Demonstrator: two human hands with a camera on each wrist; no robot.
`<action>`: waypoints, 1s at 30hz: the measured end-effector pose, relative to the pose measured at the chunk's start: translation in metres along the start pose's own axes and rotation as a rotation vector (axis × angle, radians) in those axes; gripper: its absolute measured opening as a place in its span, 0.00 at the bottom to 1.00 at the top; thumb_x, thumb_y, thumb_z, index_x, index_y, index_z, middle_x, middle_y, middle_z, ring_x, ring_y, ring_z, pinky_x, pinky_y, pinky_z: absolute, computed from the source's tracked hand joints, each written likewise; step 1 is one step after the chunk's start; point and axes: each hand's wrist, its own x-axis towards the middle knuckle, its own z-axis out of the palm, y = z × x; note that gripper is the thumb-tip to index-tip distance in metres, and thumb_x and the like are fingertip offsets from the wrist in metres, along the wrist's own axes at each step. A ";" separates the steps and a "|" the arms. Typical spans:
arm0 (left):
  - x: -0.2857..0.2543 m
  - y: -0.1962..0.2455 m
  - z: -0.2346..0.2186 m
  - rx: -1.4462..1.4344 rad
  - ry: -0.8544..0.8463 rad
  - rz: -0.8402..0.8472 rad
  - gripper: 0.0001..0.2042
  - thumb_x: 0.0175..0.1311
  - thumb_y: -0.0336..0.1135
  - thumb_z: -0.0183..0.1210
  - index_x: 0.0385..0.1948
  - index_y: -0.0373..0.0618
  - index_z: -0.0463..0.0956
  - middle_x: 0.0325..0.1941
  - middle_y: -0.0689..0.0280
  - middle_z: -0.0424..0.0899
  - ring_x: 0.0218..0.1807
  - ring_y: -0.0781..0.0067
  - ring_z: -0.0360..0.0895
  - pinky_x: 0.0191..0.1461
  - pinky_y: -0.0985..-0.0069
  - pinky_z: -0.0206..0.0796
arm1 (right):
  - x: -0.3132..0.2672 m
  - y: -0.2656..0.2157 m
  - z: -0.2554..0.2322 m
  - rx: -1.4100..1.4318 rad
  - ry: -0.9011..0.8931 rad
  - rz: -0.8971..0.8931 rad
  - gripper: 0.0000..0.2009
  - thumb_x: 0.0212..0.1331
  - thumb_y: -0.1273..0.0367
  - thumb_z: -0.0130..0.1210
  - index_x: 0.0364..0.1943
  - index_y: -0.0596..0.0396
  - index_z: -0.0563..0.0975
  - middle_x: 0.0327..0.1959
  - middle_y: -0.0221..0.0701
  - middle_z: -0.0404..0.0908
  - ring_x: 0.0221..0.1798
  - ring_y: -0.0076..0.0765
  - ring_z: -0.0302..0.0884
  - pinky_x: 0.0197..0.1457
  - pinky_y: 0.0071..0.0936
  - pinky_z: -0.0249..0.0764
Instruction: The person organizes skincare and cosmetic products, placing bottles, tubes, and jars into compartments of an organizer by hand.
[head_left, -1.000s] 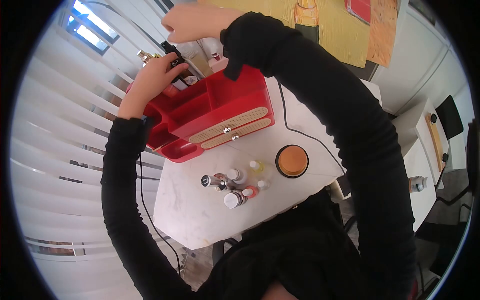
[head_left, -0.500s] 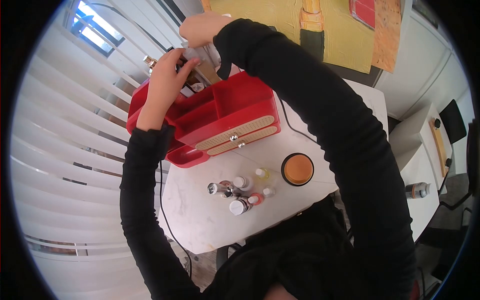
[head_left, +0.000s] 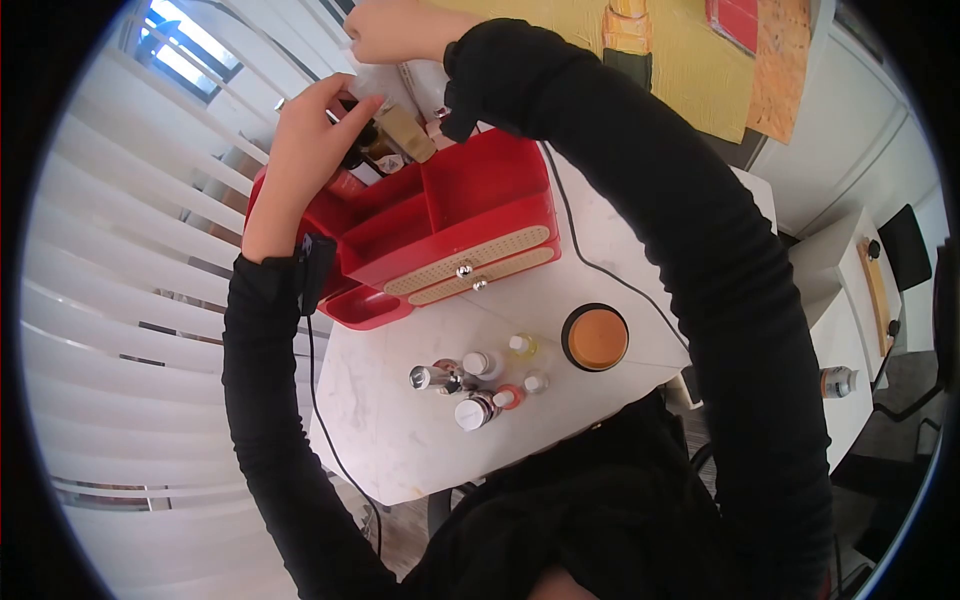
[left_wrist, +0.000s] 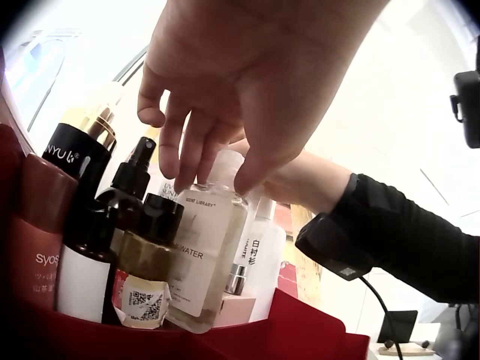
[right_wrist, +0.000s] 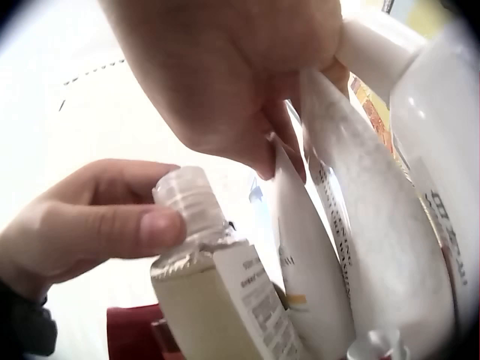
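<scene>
Left hand (head_left: 300, 150) at the back left corner of the red organizer (head_left: 440, 225), fingers pinching the clear cap of a pale-yellow toner bottle (left_wrist: 206, 251); thumb pad pressed on the cap in the right wrist view, fingertips draped over the top in the left wrist view. Bottle upright in the organizer's rear compartment, wedged among a black NYU can (left_wrist: 75, 161), a black spray bottle (left_wrist: 127, 187) and a small amber jar (left_wrist: 146, 259).

Right hand (head_left: 395, 30) above and behind the organizer, fingers curled around white squeeze tubes (right_wrist: 337, 225), clamped near their upper ends.

Against half a second ago: left hand shifted slightly up and left over the organizer's back corner, wrist strap now showing at the cuff; right hand raised closer to the top edge of view; organizer seated in much the same place.

In front of the organizer, on the white table (head_left: 400, 440): a cluster of small bottles (head_left: 470, 385) and a round orange-lidded jar (head_left: 596, 338).
</scene>
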 end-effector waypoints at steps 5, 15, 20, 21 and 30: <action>0.008 -0.007 0.008 -0.041 0.009 -0.033 0.19 0.56 0.45 0.66 0.38 0.36 0.80 0.23 0.61 0.79 0.27 0.70 0.75 0.34 0.73 0.68 | -0.003 -0.008 -0.010 -0.014 -0.098 0.030 0.10 0.48 0.72 0.56 0.30 0.66 0.83 0.34 0.56 0.82 0.42 0.60 0.81 0.48 0.45 0.77; -0.017 -0.003 0.015 -0.178 0.078 -0.166 0.18 0.59 0.43 0.65 0.42 0.38 0.78 0.32 0.64 0.81 0.26 0.77 0.71 0.34 0.77 0.66 | 0.003 -0.004 -0.004 -0.007 -0.152 0.071 0.12 0.46 0.70 0.57 0.31 0.66 0.83 0.35 0.56 0.82 0.43 0.59 0.82 0.48 0.43 0.78; -0.018 0.000 0.028 -0.459 0.152 -0.035 0.17 0.64 0.38 0.60 0.52 0.46 0.73 0.36 0.64 0.78 0.26 0.78 0.69 0.35 0.78 0.66 | 0.000 -0.009 -0.013 0.003 -0.150 0.061 0.12 0.46 0.70 0.56 0.30 0.66 0.84 0.34 0.56 0.82 0.42 0.59 0.82 0.48 0.43 0.78; -0.018 -0.003 0.026 -0.460 0.150 -0.033 0.17 0.64 0.38 0.60 0.52 0.46 0.73 0.36 0.64 0.78 0.26 0.78 0.69 0.35 0.78 0.66 | 0.001 -0.010 -0.014 -0.011 -0.176 0.047 0.11 0.45 0.70 0.56 0.30 0.66 0.84 0.34 0.56 0.82 0.42 0.59 0.82 0.48 0.43 0.78; -0.024 -0.001 0.007 -0.211 -0.102 -0.035 0.24 0.57 0.33 0.66 0.55 0.52 0.68 0.37 0.62 0.79 0.28 0.75 0.74 0.24 0.79 0.67 | 0.006 -0.002 0.001 -0.024 -0.146 -0.006 0.12 0.46 0.70 0.55 0.29 0.66 0.83 0.33 0.56 0.82 0.42 0.58 0.82 0.48 0.43 0.78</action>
